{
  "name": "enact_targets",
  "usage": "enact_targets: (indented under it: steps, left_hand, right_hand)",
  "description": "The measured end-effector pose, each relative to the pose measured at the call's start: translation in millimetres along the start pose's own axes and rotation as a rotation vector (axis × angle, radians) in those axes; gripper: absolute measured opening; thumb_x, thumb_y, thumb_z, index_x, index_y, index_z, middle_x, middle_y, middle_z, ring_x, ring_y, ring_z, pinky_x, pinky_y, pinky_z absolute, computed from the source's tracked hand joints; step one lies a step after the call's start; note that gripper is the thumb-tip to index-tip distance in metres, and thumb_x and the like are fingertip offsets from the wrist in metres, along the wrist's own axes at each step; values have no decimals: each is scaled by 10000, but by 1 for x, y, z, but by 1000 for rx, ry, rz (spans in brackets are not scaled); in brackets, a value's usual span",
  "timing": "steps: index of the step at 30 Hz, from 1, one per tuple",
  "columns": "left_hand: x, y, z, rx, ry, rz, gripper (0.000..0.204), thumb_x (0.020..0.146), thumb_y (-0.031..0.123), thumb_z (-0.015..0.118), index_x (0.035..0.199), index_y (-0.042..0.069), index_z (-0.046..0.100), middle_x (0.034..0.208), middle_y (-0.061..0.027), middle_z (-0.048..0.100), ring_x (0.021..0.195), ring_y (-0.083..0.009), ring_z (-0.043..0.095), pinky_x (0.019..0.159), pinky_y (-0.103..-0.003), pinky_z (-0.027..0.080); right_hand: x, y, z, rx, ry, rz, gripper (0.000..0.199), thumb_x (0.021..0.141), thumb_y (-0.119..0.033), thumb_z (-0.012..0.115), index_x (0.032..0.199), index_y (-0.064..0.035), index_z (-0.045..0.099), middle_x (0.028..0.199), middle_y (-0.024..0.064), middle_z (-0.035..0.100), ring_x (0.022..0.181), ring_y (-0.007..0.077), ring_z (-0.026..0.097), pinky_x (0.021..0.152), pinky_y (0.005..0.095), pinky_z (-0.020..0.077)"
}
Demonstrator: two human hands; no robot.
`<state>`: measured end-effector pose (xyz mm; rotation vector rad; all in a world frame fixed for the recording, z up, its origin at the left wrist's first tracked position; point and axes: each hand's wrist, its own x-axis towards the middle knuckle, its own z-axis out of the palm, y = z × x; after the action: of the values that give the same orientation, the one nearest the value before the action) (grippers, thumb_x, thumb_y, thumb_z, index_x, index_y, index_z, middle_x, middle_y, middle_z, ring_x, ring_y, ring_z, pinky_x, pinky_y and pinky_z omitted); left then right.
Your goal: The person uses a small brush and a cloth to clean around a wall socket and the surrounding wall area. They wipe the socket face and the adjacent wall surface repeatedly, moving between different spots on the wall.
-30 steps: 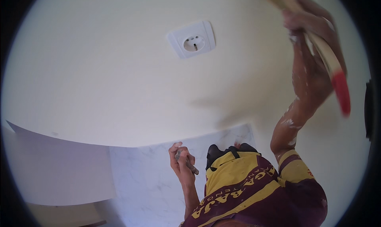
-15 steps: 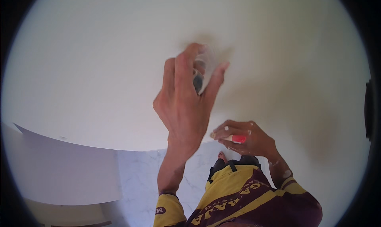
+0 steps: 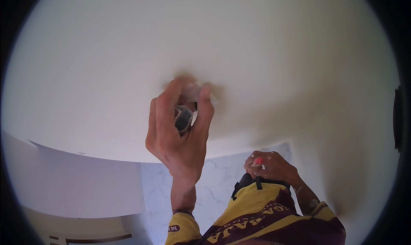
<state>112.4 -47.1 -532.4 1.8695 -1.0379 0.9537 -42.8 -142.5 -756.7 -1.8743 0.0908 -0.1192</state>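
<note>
My left hand [image 3: 177,133] is raised against a broad off-white wall [image 3: 107,73]. Its fingers and thumb curl around a crumpled-looking clear plastic piece [image 3: 183,119] with a dark patch in it; a paler part of it shows between the fingertips, close to the wall. What kind of thing it is I cannot make out. Lower down, my right hand [image 3: 272,165] is closed around a tool handle [image 3: 258,161] that is pale with a red part. The tool's working end is hidden. White spots and smears mark the right hand and forearm.
A marbled light floor [image 3: 167,189] lies below, beyond the wall's lower edge. At the lower left a greyish wall panel [image 3: 90,180] stands, with a brown-framed object [image 3: 98,240] under it. A dark object [image 3: 397,118] shows at the right rim.
My left hand has moved down and left along the wall with the plastic piece, its fingers drawn closer together. My right hand has dropped slightly and turned, so less of the tool handle shows.
</note>
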Motion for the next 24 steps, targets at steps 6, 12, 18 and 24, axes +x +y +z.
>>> enact_targets:
  steps: [6,12,18,24]
  left_hand:
    - [-25,-13,-5,72,13,2,258,826,57,888,1023,57,722,790,-22,657,627,-98,607,558,-258,491]
    - [-97,-27,-24,19,-284,185,299,814,79,888,1078,77,748,831,-30,716,635,-132,664,573,-271,544]
    - [-211,-42,-16,-277,-558,-216,585,731,199,959,1259,90,731,1012,-68,686,864,-132,676,661,-268,548]
    - [-250,-85,-36,-461,-52,-406,288,966,233,759,1084,0,637,966,-101,619,614,-93,551,512,-244,462]
  right_hand:
    - [8,30,18,-106,-1,-80,172,1004,-255,690,1045,-92,724,1032,43,730,844,252,753,797,373,595]
    - [7,55,35,-236,74,-167,375,1002,-316,697,1252,-42,636,983,123,745,829,319,753,792,448,598]
    - [19,25,38,-291,92,-525,493,953,-285,760,1302,24,598,978,153,749,815,314,755,724,408,612]
    - [54,-13,28,-185,412,-706,319,923,-213,752,1221,-102,727,982,78,716,777,213,733,660,329,611]
